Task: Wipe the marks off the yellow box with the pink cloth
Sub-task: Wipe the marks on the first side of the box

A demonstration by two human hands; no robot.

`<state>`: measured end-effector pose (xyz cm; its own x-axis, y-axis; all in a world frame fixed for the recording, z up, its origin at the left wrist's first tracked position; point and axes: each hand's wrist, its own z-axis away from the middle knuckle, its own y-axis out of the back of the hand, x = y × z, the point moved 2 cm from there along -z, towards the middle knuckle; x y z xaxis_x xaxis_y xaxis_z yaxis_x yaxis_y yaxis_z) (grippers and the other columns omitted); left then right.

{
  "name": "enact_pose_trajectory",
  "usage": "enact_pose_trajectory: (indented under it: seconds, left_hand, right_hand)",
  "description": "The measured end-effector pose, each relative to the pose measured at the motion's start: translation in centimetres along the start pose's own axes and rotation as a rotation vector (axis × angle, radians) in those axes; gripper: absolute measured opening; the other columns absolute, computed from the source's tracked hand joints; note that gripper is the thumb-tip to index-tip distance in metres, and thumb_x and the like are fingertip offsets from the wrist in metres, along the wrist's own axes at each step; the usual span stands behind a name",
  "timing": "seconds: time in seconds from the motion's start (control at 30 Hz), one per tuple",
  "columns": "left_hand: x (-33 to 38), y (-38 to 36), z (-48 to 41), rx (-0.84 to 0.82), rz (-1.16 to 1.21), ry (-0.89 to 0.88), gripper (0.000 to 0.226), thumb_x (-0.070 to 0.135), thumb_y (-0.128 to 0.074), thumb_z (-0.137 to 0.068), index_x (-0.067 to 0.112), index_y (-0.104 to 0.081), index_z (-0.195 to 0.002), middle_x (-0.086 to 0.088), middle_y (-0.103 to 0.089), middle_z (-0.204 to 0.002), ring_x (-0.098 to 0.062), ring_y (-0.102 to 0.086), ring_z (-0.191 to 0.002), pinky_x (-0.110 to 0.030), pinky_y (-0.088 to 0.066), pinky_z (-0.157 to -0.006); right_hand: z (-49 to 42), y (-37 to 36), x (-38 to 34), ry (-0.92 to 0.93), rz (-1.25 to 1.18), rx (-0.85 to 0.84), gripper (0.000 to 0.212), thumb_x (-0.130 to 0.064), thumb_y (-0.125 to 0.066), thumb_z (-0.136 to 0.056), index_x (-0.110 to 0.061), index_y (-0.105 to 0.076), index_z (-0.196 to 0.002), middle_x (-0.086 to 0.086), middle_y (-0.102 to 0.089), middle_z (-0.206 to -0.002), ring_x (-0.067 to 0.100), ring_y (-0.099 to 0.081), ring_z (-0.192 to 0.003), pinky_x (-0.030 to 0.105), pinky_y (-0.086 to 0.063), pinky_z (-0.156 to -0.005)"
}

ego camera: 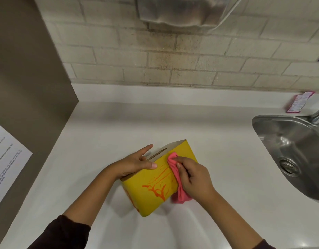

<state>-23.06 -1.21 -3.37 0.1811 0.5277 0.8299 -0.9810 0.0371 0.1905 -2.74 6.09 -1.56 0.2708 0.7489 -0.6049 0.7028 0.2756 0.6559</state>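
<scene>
A yellow box (147,187) stands on the white counter (101,126), tilted toward me, with orange smeared marks (157,190) across its front face. My left hand (137,161) grips the box's upper left edge, thumb on the front face and fingers over the open top. My right hand (192,177) is closed on a bunched pink cloth (173,159), pressed against the upper right part of the yellow face. The cloth's tail hangs down past the box's right edge to the counter.
A steel sink (290,150) with a faucet is sunk into the counter at the right. A small pink packet (299,102) lies by the tiled wall (173,56). A brown panel with a printed sheet (4,159) bounds the left side.
</scene>
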Motion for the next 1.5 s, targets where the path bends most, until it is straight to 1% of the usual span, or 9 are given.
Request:
enact_pose_trajectory:
  seconds: [0.2, 0.4, 0.53, 0.7, 0.8, 1.0, 1.2, 1.27, 1.5]
  left_hand:
    - [0.4, 0.0, 0.0, 0.004, 0.025, 0.008, 0.085, 0.041, -0.065, -0.074, 0.043, -0.015, -0.144, -0.007, -0.046, -0.129, -0.029, -0.053, -0.117, -0.038, -0.049, -0.093]
    - [0.2, -0.1, 0.0, 0.014, 0.048, 0.008, 0.106, 0.052, -0.073, -0.056, 0.039, -0.015, -0.144, -0.011, -0.051, -0.13, -0.029, -0.059, -0.111, -0.037, -0.052, -0.09]
    - [-0.2, -0.1, -0.2, 0.001, 0.058, 0.011, 0.083, 0.035, -0.063, -0.081, 0.036, -0.012, -0.147, 0.0, -0.058, -0.114, -0.018, -0.063, -0.099, -0.027, -0.054, -0.079]
    - [0.3, -0.3, 0.1, 0.02, 0.044, 0.013, 0.102, 0.053, -0.074, -0.061, 0.041, -0.014, -0.144, -0.014, -0.038, -0.145, -0.032, -0.052, -0.12, -0.039, -0.049, -0.092]
    - [0.4, -0.3, 0.3, 0.042, 0.074, 0.011, 0.112, 0.06, -0.068, -0.047, 0.04, -0.016, -0.145, -0.013, -0.045, -0.14, -0.033, -0.053, -0.12, -0.046, -0.047, -0.099]
    - [0.2, -0.5, 0.4, 0.048, 0.073, 0.017, 0.115, 0.061, -0.067, -0.046, 0.04, -0.014, -0.145, -0.014, -0.044, -0.14, -0.034, -0.043, -0.13, -0.049, -0.041, -0.105]
    - [0.3, -0.4, 0.3, 0.048, 0.07, 0.035, 0.099, 0.049, -0.073, -0.067, 0.039, -0.014, -0.145, -0.015, -0.039, -0.145, -0.034, -0.043, -0.131, -0.049, -0.042, -0.104]
    - [0.1, -0.4, 0.3, 0.063, 0.076, 0.04, 0.087, 0.04, -0.068, -0.077, 0.037, -0.014, -0.146, -0.016, -0.041, -0.144, -0.035, -0.045, -0.128, -0.047, -0.043, -0.103]
    - [0.0, -0.6, 0.4, 0.079, 0.097, 0.039, 0.093, 0.038, -0.071, -0.075, 0.034, -0.012, -0.147, -0.013, -0.053, -0.129, -0.034, -0.047, -0.126, -0.049, -0.042, -0.103]
  right_hand:
    - [-1.0, -0.1, 0.5, -0.203, -0.026, 0.179, 0.026, -0.024, -0.047, -0.091, -0.018, -0.068, -0.104, -0.003, -0.071, -0.091, -0.004, -0.053, -0.078, -0.001, -0.037, -0.066]
    - [0.3, -0.9, -1.2, -0.023, -0.046, 0.035, 0.028, -0.028, -0.045, -0.091, -0.019, -0.067, -0.106, -0.005, -0.071, -0.099, 0.005, -0.059, -0.091, 0.004, -0.041, -0.074]
    - [0.7, 0.1, 0.2, -0.012, -0.018, -0.007, 0.027, -0.028, -0.046, -0.091, -0.021, -0.067, -0.107, -0.002, -0.072, -0.101, 0.006, -0.06, -0.09, 0.009, -0.044, -0.074]
    - [-0.5, -0.2, 0.7, -0.245, -0.073, 0.168, 0.027, -0.024, -0.048, -0.089, -0.021, -0.069, -0.106, -0.013, -0.068, -0.096, -0.004, -0.056, -0.081, 0.002, -0.04, -0.072]
    - [-0.4, -1.3, -0.6, -0.174, -0.085, 0.131, 0.028, -0.028, -0.046, -0.091, -0.02, -0.068, -0.107, -0.018, -0.062, -0.096, -0.007, -0.054, -0.088, -0.002, -0.038, -0.075]
    - [1.0, -0.5, -0.2, -0.017, -0.109, -0.033, 0.025, -0.029, -0.048, -0.091, -0.023, -0.066, -0.106, -0.002, -0.072, -0.102, 0.005, -0.062, -0.094, 0.009, -0.045, -0.08]
    - [-0.2, -0.2, 0.5, -0.19, -0.098, 0.102, 0.026, -0.022, -0.049, -0.09, -0.024, -0.068, -0.108, -0.019, -0.064, -0.101, -0.003, -0.058, -0.09, 0.002, -0.042, -0.076]
    - [-0.2, -0.9, -0.2, -0.183, -0.101, 0.114, 0.025, -0.023, -0.049, -0.091, -0.022, -0.068, -0.107, -0.017, -0.065, -0.099, -0.005, -0.056, -0.09, 0.0, -0.04, -0.076]
    - [1.3, -1.2, -1.2, -0.024, -0.12, -0.061, 0.026, -0.027, -0.049, -0.091, -0.017, -0.068, -0.105, 0.0, -0.072, -0.1, 0.005, -0.06, -0.092, 0.003, -0.041, -0.077]
